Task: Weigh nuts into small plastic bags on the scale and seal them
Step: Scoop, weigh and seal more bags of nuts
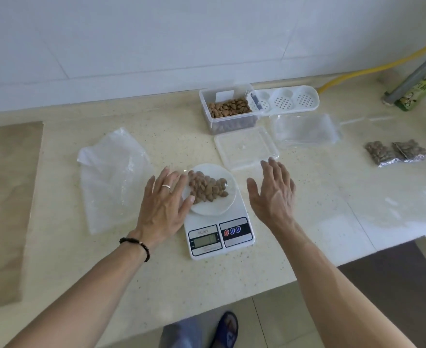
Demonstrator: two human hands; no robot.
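Note:
A white kitchen scale (219, 236) stands near the counter's front edge. A small clear bag of brown nuts (208, 188) lies on its round white platform (214, 208). My left hand (165, 205) lies flat and open at the platform's left rim, its fingertips touching the bag. My right hand (273, 190) hovers open to the right of the scale, holding nothing. Behind the scale stands a clear tub of nuts (229, 109), with its lid (245, 148) lying in front of it. Two filled bags (396, 151) rest at the far right.
A large crumpled plastic bag (111, 177) lies left of the scale, and brown paper (4, 202) covers the counter's left end. A pile of empty clear bags (304, 130) and a white perforated tray (286, 99) sit beside the tub. A yellow hose (372, 69) runs along the back right.

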